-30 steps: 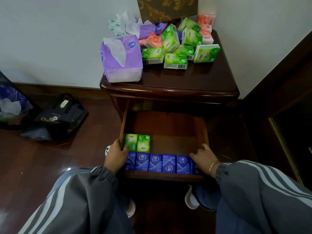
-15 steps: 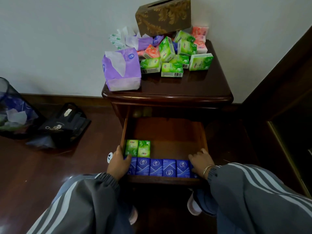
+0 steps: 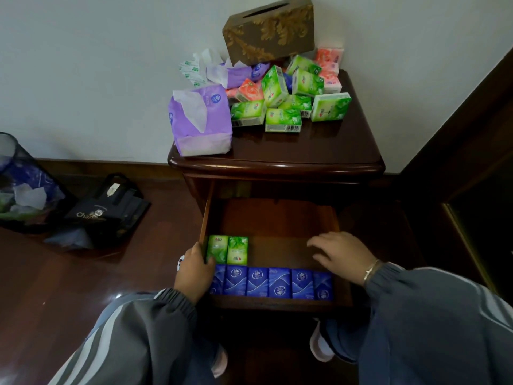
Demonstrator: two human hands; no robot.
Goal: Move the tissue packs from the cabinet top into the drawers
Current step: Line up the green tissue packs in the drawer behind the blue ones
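Down in the open drawer (image 3: 277,218), blue packs (image 3: 277,283) rowed tight along the front, two green packs (image 3: 227,249) set behind to save room, left hand (image 3: 194,273) curled against them, grip unclear, right hand (image 3: 342,255) spread empty over bare wood; heap of packs (image 3: 283,119) waiting on the cabinet top (image 3: 305,148).

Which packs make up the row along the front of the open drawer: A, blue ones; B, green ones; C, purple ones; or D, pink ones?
A: a row of blue packs lines the front of the drawer, with just two green packs behind them at the left.
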